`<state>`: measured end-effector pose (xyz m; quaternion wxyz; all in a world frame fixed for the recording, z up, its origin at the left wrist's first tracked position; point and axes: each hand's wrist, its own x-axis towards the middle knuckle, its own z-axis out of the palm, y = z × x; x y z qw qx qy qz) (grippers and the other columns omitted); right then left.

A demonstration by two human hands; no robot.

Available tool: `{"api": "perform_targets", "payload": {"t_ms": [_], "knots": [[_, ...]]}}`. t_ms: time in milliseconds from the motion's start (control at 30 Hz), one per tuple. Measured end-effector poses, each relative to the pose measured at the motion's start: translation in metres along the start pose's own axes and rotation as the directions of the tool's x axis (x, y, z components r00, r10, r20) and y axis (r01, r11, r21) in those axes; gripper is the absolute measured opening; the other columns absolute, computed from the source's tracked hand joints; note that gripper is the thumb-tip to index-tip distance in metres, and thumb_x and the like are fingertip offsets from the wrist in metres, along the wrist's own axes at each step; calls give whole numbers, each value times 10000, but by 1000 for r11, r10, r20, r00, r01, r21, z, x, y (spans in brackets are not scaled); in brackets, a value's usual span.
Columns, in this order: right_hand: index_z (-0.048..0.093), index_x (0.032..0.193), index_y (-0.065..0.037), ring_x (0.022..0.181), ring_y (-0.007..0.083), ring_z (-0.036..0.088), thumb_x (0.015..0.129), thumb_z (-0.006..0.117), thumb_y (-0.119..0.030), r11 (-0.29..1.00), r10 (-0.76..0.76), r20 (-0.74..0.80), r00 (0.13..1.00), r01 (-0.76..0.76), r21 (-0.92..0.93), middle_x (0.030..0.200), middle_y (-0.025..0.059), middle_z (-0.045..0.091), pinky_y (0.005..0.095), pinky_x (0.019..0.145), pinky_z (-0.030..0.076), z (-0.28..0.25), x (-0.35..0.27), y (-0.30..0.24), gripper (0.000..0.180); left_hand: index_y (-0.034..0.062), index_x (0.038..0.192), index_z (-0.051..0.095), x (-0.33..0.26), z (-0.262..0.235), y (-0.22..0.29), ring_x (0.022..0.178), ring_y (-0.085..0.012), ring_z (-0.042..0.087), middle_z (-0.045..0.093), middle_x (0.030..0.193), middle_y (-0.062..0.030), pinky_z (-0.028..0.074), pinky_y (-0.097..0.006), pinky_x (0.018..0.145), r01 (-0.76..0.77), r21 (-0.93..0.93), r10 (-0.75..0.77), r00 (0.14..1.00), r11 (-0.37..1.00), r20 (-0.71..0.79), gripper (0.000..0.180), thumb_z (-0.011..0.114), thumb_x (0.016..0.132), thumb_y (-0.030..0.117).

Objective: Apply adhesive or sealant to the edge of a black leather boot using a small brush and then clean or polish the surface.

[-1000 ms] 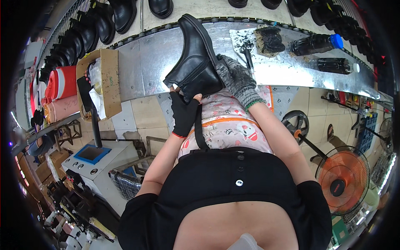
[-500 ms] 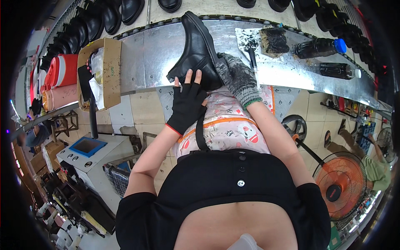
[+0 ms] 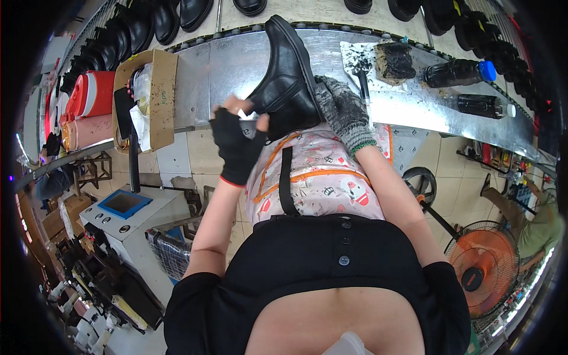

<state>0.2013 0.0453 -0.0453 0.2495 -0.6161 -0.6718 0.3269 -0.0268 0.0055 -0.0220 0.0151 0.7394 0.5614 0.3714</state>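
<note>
A black leather ankle boot [image 3: 287,89] lies across the table's front edge, its toe pointing away and its heel end over my lap. My right hand [image 3: 345,112], in a grey knitted glove, grips it along the sole near the heel; some of the fingers are hidden. My left hand [image 3: 238,141] wears a black fingerless glove and is raised beside the boot's shaft opening. Its bare fingertips are blurred, with a visible gap between thumb and fingers. Contact between the left fingertips and the shaft rim cannot be made out.
Right of the boot lie a black-handled brush [image 3: 363,86], a stained white sheet [image 3: 353,54] and a blackened sponge [image 3: 395,62]. Beyond are two dark bottles, one blue-capped [image 3: 452,74], one white-capped [image 3: 478,105]. A cardboard box [image 3: 163,100] stands left; more boots [image 3: 165,21] line the back.
My left hand has come off the boot's side and moved left, beside the shaft opening. The boot has shifted slightly right in the picture, with my right hand still on it.
</note>
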Motion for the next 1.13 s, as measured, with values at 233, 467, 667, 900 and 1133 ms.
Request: {"api": "perform_targets", "payload": {"t_ms": [233,467,667,900,1133], "knots": [[605,1142,-55,1043,315,580,933,458,-348,996,-50,-37,998,53,75,1114,179,614,379,919,438,17,7,42,389,57,1429,240,21,17,-38,991,-200,617,416,1368,-171,496,-291,790,622,-484,-495,783,615,378,787,629,751,-33],[560,1186,-16,1088,329,551,847,600,-217,995,-90,-162,983,83,-54,1160,184,590,390,939,431,-29,15,-1,397,54,1418,293,56,-4,29,974,-220,632,251,1487,-162,522,-237,723,261,-332,-199,958,907,209,749,579,743,-100],[393,1344,-21,1253,326,424,712,726,-239,974,-148,112,983,125,187,1331,194,447,360,1048,347,-29,-39,-15,747,157,1367,436,77,-7,85,1218,-336,463,383,1427,-148,265,-559,1042,-131,4,126,959,991,255,676,629,800,471],[386,1338,5,1210,317,477,764,706,-227,985,-172,-29,985,173,12,1289,212,483,366,1012,384,-56,-10,-21,697,198,1123,627,96,-1,76,1128,-280,535,626,972,-82,218,-612,1054,-273,-581,568,710,767,416,465,661,750,475],[393,1335,1,1107,318,573,758,747,-271,966,-61,-200,978,108,237,1243,191,547,379,924,471,-56,2,-15,729,112,1282,519,144,100,-30,1021,-291,477,493,1039,-140,385,-424,893,34,-324,98,920,946,381,636,712,742,389]]}}
